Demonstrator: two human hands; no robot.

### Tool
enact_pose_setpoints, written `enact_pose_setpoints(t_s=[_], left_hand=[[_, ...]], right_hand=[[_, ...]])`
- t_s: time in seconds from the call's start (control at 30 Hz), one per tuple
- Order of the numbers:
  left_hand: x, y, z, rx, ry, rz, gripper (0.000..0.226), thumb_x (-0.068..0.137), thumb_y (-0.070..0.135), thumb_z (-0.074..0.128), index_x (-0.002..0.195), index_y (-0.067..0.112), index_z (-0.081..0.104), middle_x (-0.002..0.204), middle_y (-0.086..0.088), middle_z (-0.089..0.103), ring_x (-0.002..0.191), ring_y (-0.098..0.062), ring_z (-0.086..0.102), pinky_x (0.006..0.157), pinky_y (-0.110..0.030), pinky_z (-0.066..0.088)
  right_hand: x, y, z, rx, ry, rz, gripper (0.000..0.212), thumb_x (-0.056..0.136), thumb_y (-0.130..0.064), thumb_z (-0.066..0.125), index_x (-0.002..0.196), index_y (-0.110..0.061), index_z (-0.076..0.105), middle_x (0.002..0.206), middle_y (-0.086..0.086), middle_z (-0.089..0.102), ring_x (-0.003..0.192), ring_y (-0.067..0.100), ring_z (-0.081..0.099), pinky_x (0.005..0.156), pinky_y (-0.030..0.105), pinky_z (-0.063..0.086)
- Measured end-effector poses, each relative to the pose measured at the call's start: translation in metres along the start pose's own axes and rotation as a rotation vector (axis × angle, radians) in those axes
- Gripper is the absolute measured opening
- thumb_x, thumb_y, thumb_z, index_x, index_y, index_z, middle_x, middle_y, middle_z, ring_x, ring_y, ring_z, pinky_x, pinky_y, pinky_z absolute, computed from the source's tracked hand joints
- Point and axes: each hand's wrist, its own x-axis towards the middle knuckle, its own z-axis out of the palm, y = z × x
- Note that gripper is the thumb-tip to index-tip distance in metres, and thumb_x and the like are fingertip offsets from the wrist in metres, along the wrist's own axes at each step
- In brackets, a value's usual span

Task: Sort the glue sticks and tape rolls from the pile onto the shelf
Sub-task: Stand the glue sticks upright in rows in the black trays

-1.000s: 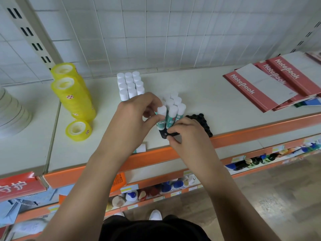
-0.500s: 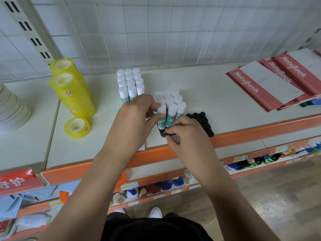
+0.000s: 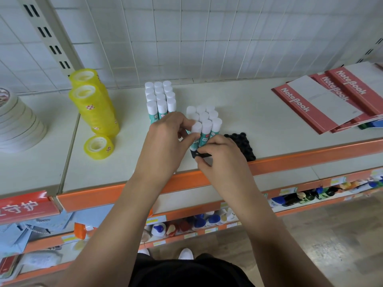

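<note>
**A:** Where are the glue sticks?

**B:** They stand upright in two groups on the shelf (image 3: 259,112), in the middle of the frame. The rear cluster (image 3: 159,96) is three across, with white caps up and teal labels below. The front cluster (image 3: 207,121) stands just to its right, nearer the orange edge; the print on the teal labels is too small to read.

**A:** And the hands?

**B:** The left hand (image 3: 165,146) curls its fingers and thumb round the front-left stick of the front cluster; the right hand (image 3: 221,156) pinches a small black piece (image 3: 204,155) at the foot of that same cluster. A black knobbly slab (image 3: 244,146) lies just beside the right hand, toward the right of the frame.

**A:** The tape?

**B:** It is at the left of the frame. There is a leaning stack of yellow tape rolls (image 3: 93,100), printed with small red-and-white marks; a single yellow roll (image 3: 99,146) lies alone in front of it. Farther left is a stack of white tape rolls (image 3: 18,125), partly cut off by the frame edge.

**A:** Any writing?

**B:** "NoteBook" shows in white on the red notebooks (image 3: 300,102) fanned out at the upper right. A red sign (image 3: 22,206) at the lower left bears the characters 守护. The small tags along the lower shelf (image 3: 207,193) cannot be read; bottles (image 3: 213,219) stand in a row beneath it.
</note>
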Motion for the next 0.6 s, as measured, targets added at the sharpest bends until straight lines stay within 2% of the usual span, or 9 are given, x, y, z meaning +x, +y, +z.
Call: enact_pose_setpoints(t_s=[0.17, 0.23, 0.3, 0.4, 0.47, 0.53, 0.6], left_hand=[[-0.001, -0.008, -0.012, -0.057, -0.063, -0.007, 0.029, 0.079, 0.014, 0.078, 0.106, 0.015, 0.070, 0.091, 0.012, 0.069, 0.074, -0.006, 0.064, 0.075, -0.020, 0.052], [-0.004, -0.016, -0.022, -0.018, -0.133, -0.033, 0.033, 0.079, 0.017, 0.078, 0.110, 0.017, 0.070, 0.093, 0.012, 0.071, 0.075, -0.003, 0.065, 0.075, -0.015, 0.051], [-0.009, -0.027, -0.035, 0.059, -0.255, -0.071, 0.026, 0.079, 0.019, 0.078, 0.105, 0.020, 0.071, 0.088, 0.015, 0.070, 0.074, 0.000, 0.063, 0.070, -0.011, 0.048], [-0.018, -0.041, -0.053, 0.138, -0.441, -0.106, 0.014, 0.082, 0.023, 0.075, 0.095, 0.028, 0.075, 0.086, 0.014, 0.070, 0.076, -0.005, 0.063, 0.073, -0.029, 0.051], [-0.021, -0.044, -0.062, 0.167, -0.455, -0.119, 0.011, 0.083, 0.028, 0.073, 0.094, 0.032, 0.076, 0.092, 0.014, 0.070, 0.082, -0.007, 0.062, 0.076, -0.037, 0.052], [-0.023, -0.046, -0.068, 0.166, -0.472, -0.140, 0.013, 0.083, 0.033, 0.072, 0.096, 0.035, 0.075, 0.097, 0.015, 0.068, 0.085, -0.006, 0.061, 0.078, -0.039, 0.051], [-0.025, -0.047, -0.071, 0.160, -0.528, -0.167, 0.019, 0.080, 0.036, 0.074, 0.099, 0.036, 0.074, 0.097, 0.015, 0.067, 0.088, -0.007, 0.060, 0.080, -0.038, 0.051]], right_hand=[[0.000, -0.001, -0.002, 0.068, -0.002, 0.008, 0.021, 0.090, -0.017, 0.067, 0.109, -0.012, 0.075, 0.108, 0.000, 0.063, 0.108, 0.016, 0.056, 0.091, 0.028, 0.047], [-0.002, 0.000, -0.006, 0.129, 0.016, 0.013, 0.019, 0.088, -0.014, 0.069, 0.107, -0.011, 0.075, 0.107, 0.000, 0.065, 0.104, 0.016, 0.059, 0.090, 0.031, 0.050], [-0.006, -0.004, -0.008, 0.156, 0.032, 0.002, 0.019, 0.087, -0.014, 0.071, 0.105, -0.011, 0.075, 0.107, -0.001, 0.065, 0.101, 0.015, 0.060, 0.089, 0.031, 0.050], [-0.008, -0.014, -0.004, 0.164, -0.006, -0.012, 0.017, 0.088, -0.017, 0.071, 0.104, -0.014, 0.074, 0.107, -0.002, 0.064, 0.103, 0.016, 0.058, 0.090, 0.029, 0.048], [-0.008, -0.020, -0.001, 0.155, -0.055, -0.014, 0.017, 0.090, -0.021, 0.069, 0.106, -0.016, 0.074, 0.107, -0.003, 0.065, 0.101, 0.014, 0.058, 0.089, 0.028, 0.047], [-0.008, -0.023, 0.001, 0.141, -0.079, -0.023, 0.017, 0.091, -0.023, 0.067, 0.106, -0.017, 0.074, 0.104, -0.004, 0.068, 0.097, 0.011, 0.060, 0.086, 0.028, 0.050], [-0.007, -0.025, 0.003, 0.140, -0.076, -0.031, 0.016, 0.091, -0.022, 0.067, 0.104, -0.017, 0.074, 0.098, -0.006, 0.070, 0.089, 0.005, 0.060, 0.081, 0.022, 0.051]])
